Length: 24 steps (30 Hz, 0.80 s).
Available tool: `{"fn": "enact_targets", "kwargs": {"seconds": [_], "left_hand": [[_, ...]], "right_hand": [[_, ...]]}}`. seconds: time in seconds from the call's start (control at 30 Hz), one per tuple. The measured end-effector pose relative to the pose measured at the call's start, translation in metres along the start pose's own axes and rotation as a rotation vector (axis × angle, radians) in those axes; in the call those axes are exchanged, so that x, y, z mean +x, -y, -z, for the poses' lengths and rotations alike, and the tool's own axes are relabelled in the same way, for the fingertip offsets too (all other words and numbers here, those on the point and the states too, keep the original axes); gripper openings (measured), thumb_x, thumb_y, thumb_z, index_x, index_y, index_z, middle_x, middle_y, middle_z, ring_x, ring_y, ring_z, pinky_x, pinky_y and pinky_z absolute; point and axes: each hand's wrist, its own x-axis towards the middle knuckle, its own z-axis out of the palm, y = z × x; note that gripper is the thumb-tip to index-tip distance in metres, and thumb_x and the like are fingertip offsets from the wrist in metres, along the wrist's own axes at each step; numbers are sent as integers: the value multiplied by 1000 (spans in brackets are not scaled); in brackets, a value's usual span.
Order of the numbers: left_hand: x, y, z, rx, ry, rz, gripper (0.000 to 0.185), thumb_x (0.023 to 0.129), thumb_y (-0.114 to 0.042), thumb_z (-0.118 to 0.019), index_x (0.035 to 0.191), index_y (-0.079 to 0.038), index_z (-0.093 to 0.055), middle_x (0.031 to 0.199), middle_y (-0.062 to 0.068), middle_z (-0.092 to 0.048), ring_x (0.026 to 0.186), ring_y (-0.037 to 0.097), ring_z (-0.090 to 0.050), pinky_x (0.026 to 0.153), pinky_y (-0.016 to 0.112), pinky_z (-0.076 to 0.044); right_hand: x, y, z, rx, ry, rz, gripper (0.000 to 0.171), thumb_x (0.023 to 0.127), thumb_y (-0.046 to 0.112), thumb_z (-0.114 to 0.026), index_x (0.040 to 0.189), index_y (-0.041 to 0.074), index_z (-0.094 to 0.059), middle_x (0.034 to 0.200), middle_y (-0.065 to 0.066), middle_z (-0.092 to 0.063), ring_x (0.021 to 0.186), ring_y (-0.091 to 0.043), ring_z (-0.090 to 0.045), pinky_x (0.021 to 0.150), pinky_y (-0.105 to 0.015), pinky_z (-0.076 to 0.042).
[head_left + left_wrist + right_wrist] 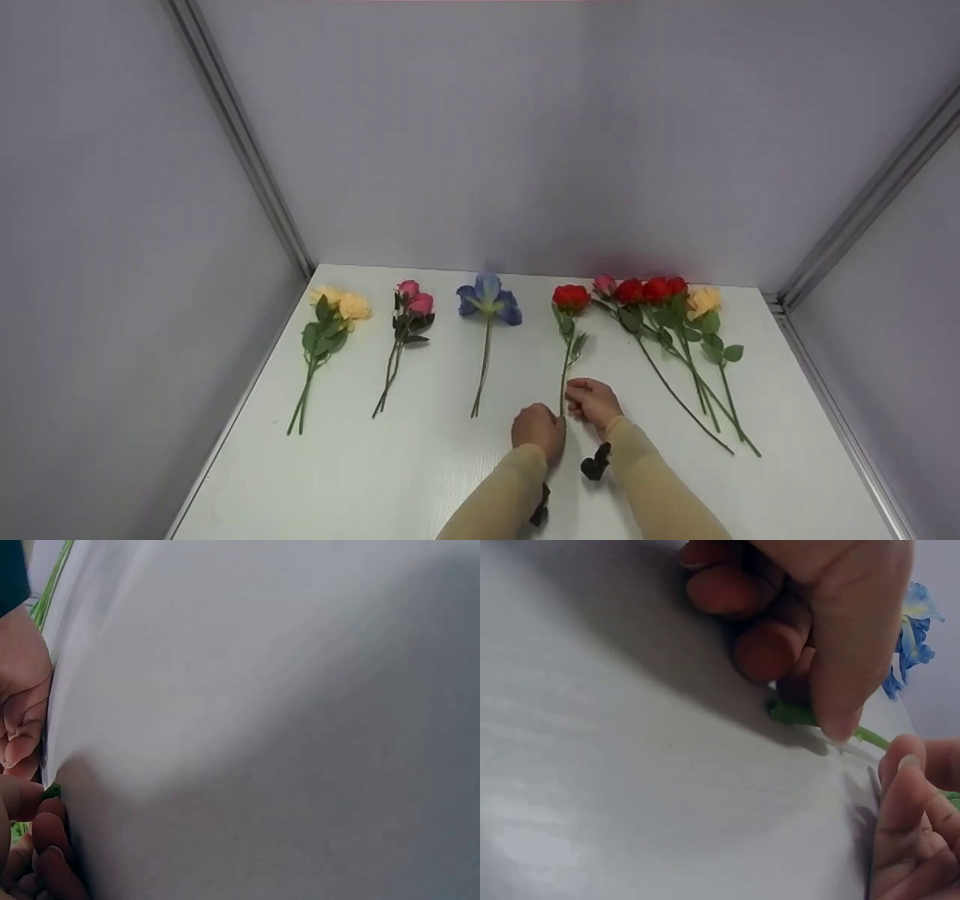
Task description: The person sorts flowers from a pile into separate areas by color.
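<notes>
On the white table [450, 480], fingers [840, 690] hide the red rose [571, 298] stem's end.

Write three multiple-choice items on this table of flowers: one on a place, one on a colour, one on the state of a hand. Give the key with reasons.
1. Where does the blue flower lie on the table?
A. Between the pink flowers and the single red rose
B. At the far right edge
C. Under the yellow flowers

2. What colour is the bloom on the stem that both hands touch?
A. Blue
B. Red
C. Yellow

3. How is the right hand?
A. Flat on the table, away from any flower
B. Raised high in the air
C. Fingers pinching the end of the stem

Key: 1 A, the head view shows pink to its left and red to its right. 2 B, the stem runs up to the red rose. 3 C, the right wrist view shows the fingertips closed on the green stem, the left hand beside it.
</notes>
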Motion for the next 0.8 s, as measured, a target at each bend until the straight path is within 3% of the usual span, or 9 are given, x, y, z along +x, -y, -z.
{"fn": "enact_targets", "kwargs": {"seconds": [0.3, 0.47, 0.6, 0.8], "left_hand": [[3, 0, -3, 63, 10, 18, 30, 87, -26, -65, 62, -13, -56, 59, -1, -55, 56, 17, -53, 56, 39, -44], [4, -1, -2, 77, 18, 7, 28, 87, -26, -64, 63, -13, -57, 59, -2, -54, 55, 16, -51, 55, 38, -44], [2, -3, 2, 68, 38, -6, 26, 89, -25, -64, 65, -13, -62, 59, -3, -55, 55, 14, -52, 56, 36, -46], [-1, 0, 4, 39, 45, -12, 24, 92, -25, -61, 73, -11, -66, 63, -2, -59, 62, 15, -58, 60, 35, -48]], "right_hand": [[-4, 2, 0, -64, 19, 33, 28, 94, 12, -60, 117, -4, -60, 88, -9, -62, 68, -15, -58, 57, -27, -45], [-6, 10, 11, -65, 26, 28, 29, 95, 12, -59, 119, -4, -59, 90, -11, -62, 70, -15, -57, 58, -28, -46], [-10, 19, 38, -113, 4, 32, 33, 97, 15, -58, 124, -2, -56, 103, -15, -62, 79, -18, -60, 65, -29, -49], [-19, 27, 106, -217, -63, 86, 40, 99, 20, -55, 131, -2, -51, 118, -22, -58, 94, -26, -60, 76, -35, -50]]}}
